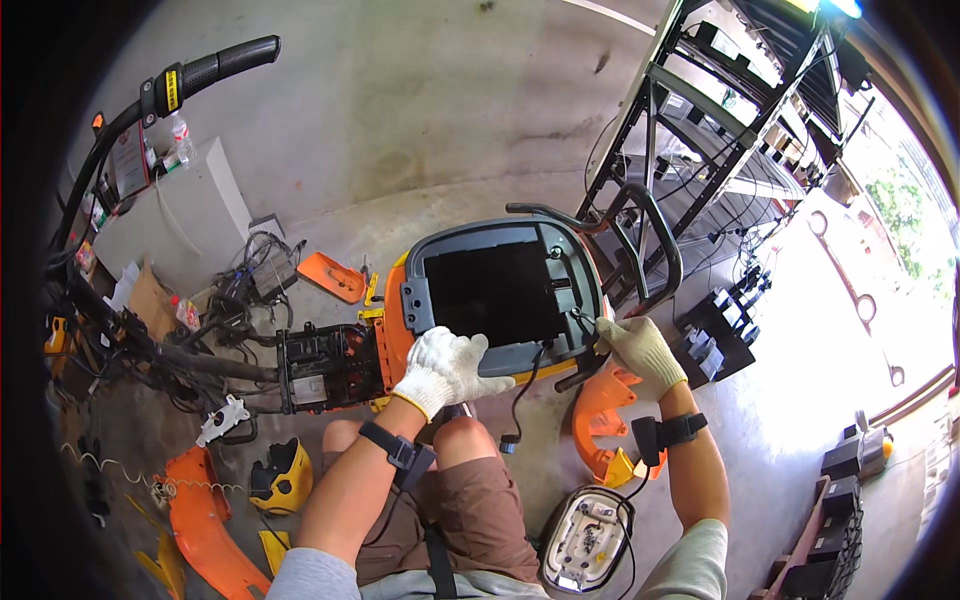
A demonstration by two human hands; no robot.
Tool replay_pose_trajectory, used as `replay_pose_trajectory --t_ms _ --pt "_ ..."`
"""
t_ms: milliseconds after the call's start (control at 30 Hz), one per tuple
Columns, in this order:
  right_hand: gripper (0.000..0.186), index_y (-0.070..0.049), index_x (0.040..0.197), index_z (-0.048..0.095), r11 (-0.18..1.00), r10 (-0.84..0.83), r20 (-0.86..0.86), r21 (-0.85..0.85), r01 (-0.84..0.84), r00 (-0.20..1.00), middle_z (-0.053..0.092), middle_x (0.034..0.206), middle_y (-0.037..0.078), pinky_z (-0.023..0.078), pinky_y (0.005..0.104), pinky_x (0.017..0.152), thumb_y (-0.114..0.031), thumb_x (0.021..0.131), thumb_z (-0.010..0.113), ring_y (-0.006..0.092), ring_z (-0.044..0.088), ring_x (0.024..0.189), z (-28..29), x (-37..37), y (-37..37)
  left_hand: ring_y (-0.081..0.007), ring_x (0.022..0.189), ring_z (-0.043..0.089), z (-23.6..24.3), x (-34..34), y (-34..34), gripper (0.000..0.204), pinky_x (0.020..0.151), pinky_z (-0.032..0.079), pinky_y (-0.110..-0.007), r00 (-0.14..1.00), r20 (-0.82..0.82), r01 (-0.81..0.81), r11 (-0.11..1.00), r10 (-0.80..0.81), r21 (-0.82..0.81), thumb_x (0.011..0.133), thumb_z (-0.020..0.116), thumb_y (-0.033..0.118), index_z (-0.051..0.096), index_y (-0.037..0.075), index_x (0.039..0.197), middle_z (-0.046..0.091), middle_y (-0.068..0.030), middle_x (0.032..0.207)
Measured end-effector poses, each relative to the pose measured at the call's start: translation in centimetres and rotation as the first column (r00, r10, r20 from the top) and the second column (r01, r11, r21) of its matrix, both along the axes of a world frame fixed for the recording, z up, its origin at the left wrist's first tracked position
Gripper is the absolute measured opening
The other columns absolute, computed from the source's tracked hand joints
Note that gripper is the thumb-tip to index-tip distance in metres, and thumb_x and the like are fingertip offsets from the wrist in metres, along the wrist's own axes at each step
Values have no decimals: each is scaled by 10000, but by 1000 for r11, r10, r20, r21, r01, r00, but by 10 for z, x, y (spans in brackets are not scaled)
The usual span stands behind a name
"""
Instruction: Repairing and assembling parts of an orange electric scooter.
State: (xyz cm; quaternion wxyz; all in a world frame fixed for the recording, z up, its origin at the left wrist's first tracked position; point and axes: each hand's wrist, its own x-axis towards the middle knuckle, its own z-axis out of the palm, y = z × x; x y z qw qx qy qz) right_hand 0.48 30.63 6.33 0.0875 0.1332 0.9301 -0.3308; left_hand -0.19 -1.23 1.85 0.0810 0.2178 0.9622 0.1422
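My gloved left hand lies at the near-left rim of an orange-sided dark storage box, its thumb stretched out sideways and its other fingers bent. The box has a black open well. At its near-right corner my gloved right hand is closed on something small that I cannot make out, beside a small dark loop. A black cable with a plug hangs from the near rim, between my hands. Left of the box is a black frame section of a partly stripped scooter.
A handlebar rises at upper left before a grey cabinet. Metal shelving stands at back right. Orange panels, a yellow part, an orange curved piece and a pale oval part lie around my legs.
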Motion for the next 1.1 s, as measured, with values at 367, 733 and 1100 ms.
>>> replay_pose_trajectory --t_ms 367,733,1100 --pt "629 24 850 805 998 -42 12 -50 42 999 638 606 53 477 317 549 -580 1000 716 122 578 537 -5 -6 14 -392 998 756 -2 -1 1 734 890 610 -514 1000 26 -5 1000 6 -27 786 735 808 765 126 1055 792 -169 954" --pt "669 -30 766 803 999 -34 82 23 33 996 715 653 93 570 369 696 -631 1008 640 203 708 631 3 -1 5 -400 897 766 0 0 2 689 806 620 -499 998 -55 -8 1000 8 -7 777 776 755 768 102 996 777 -171 876" --pt "642 -12 818 753 948 -62 220 -291 126 974 654 619 41 465 298 451 -557 1102 565 149 591 456 -5 11 -15 -399 943 753 -1 1 4 696 855 606 -503 998 -62 -19 1000 20 5 757 789 746 777 94 1002 780 -179 921"
